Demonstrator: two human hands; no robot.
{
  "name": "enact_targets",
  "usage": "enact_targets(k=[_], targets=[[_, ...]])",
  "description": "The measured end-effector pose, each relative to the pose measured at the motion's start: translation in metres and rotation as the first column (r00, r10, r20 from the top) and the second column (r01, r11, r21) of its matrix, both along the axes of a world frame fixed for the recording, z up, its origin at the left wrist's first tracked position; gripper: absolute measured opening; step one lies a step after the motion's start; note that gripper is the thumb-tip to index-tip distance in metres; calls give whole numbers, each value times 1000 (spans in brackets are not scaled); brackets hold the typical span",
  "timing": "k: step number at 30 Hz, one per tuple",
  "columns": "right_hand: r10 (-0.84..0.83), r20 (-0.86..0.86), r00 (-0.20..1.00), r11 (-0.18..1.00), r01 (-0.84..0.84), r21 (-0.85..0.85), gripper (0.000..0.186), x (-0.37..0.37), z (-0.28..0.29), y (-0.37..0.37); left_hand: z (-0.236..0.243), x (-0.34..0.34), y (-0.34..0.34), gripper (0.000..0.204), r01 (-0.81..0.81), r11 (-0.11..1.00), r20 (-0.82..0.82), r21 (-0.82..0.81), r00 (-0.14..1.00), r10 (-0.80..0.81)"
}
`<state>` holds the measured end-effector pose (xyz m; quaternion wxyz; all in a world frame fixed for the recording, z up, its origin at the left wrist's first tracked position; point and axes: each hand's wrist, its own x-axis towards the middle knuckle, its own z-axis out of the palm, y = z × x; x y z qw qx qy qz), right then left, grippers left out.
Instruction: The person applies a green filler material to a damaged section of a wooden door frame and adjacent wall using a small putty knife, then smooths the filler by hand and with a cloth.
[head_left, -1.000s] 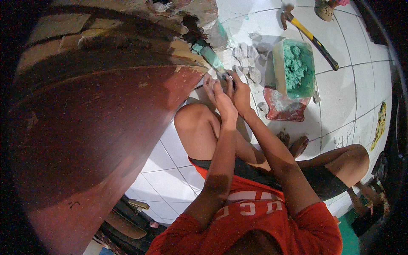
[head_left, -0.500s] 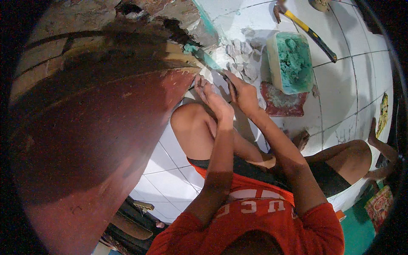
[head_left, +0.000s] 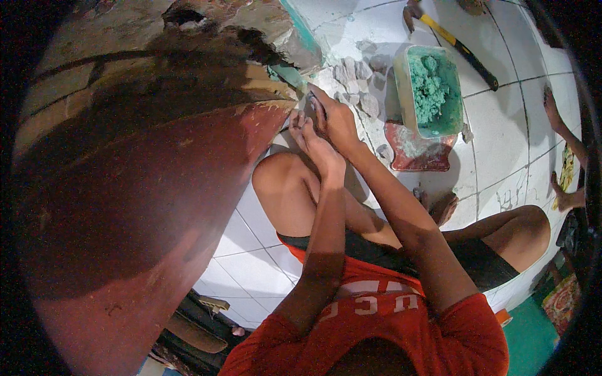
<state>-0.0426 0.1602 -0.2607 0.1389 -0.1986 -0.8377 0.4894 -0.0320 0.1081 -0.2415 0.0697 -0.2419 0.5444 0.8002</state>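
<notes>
My right hand (head_left: 335,119) grips a putty knife (head_left: 290,77), its teal-smeared blade against the broken, hollowed base of the wall (head_left: 244,31) beside a red wooden panel (head_left: 157,200). My left hand (head_left: 313,141) is just below, fingers loosely bent and apart near the panel's pale edge, with nothing visible in them. Right of my hands, pale rubble (head_left: 364,94) lies on the tiles. A plastic tub (head_left: 405,94) of lumpy teal paste (head_left: 429,88) stands on a red, powder-dusted board (head_left: 420,160).
A hammer with a yellow and black handle (head_left: 461,50) lies behind the tub on the white tile floor (head_left: 501,144). Another person's bare feet and legs (head_left: 567,135) show at the right edge. My bent knees are beneath my arms. A green surface (head_left: 527,338) is at lower right.
My right hand has risen up and leftward with the knife, closer to the cavity. My left hand stays near the panel edge. Another person's feet have come in at the right.
</notes>
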Motion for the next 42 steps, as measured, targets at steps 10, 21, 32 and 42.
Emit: enact_targets(k=[10, 21, 32, 42], targets=[[-17, 178, 984, 1000, 15, 14, 43, 1, 5, -7, 6, -2, -4, 45, 22, 999, 3, -24, 1000, -22], [-88, 214, 973, 994, 101, -51, 39, 33, -2, -18, 31, 0, -8, 45, 83, 961, -67, -262, 992, -104], [77, 44, 996, 996, -79, 52, 46, 37, 17, 7, 28, 4, -11, 46, 143, 881, -108, -451, 971, -212], [109, -80, 991, 993, -113, -42, 42, 7, 1, 9, 21, -1, -3, 42, 23, 994, -36, -104, 999, -27]])
